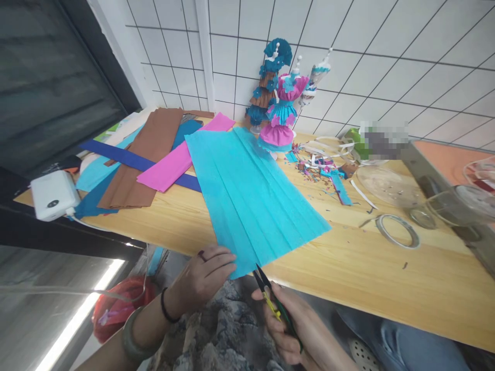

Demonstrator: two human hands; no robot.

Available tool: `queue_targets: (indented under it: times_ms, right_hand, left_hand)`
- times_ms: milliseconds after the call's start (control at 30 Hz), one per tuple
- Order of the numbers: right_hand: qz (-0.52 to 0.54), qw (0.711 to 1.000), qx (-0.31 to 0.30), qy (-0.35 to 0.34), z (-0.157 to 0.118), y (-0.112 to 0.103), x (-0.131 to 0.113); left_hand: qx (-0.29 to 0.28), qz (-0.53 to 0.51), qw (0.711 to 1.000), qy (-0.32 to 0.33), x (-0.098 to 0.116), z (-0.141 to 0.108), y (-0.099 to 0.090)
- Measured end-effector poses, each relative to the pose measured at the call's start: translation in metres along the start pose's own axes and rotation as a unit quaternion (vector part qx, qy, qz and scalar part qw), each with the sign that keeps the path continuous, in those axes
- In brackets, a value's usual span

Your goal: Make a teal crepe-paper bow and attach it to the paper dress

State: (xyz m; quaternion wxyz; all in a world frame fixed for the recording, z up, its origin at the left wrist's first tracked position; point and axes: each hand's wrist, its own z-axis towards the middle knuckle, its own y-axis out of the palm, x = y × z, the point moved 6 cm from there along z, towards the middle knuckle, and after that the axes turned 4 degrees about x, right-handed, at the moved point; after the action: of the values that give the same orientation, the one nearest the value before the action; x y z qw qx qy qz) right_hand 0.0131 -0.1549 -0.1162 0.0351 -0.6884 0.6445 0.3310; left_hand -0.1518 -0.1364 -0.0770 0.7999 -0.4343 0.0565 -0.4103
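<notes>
The turquoise crepe paper sheet (251, 196) lies across the centre of the frame, mostly on the desk (348, 288), its narrow near end reaching over the front edge at lower centre. The left hand (211, 270) lies over the left corner of that end with its fingers bent; the thumb is hidden, so I cannot tell whether it pinches the paper or only rests on it. The right hand (292, 322), at lower centre, is wrapped around the yellow and green thread snips (275, 306). Their dark blades stand slightly apart, tips at the sheet's near edge; whether they bite into it is unclear.

The sheet should be very light and limp, likely to stretch, crease or tear under a hard pull. Lengthwise folds show along it, and it would probably sag where the desk ends. A gentle flat pinch at the near corner, just beside the blades, should suit it best. The snips look stiff and easily steered, best held by the handles, clear of the pointed tips.
</notes>
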Motion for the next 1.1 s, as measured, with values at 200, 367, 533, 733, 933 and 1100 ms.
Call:
queue_targets:
  times_ms: [200,367,533,733,933,1100]
  right_hand:
    - [-0.322,0.9,0.161,-0.248,-0.029,-0.029,-0.037]
    - [-0.563,0.681,0.23,-0.408,-0.033,-0.019,-0.057]
    - [-0.643,0.531,0.241,-0.496,-0.032,0.001,-0.059]
    - [-0.651,0.486,0.25,-0.527,-0.034,0.005,-0.05]
    - [-0.658,0.467,0.264,-0.528,-0.029,0.011,-0.042]
    - [-0.659,0.465,0.263,-0.53,-0.022,0.017,-0.047]
  left_hand:
    - [-0.011,0.014,0.999,-0.045,-0.008,0.009,-0.001]
    - [-0.037,0.001,0.997,-0.065,-0.018,0.02,-0.001]
    - [-0.029,-0.044,0.997,-0.064,-0.025,0.026,-0.005]
    - [0.016,-0.077,0.995,-0.054,-0.025,0.026,-0.009]
    - [0.034,-0.082,0.995,-0.043,-0.024,0.023,-0.009]
    - [0.039,-0.079,0.995,-0.036,-0.023,0.023,-0.009]
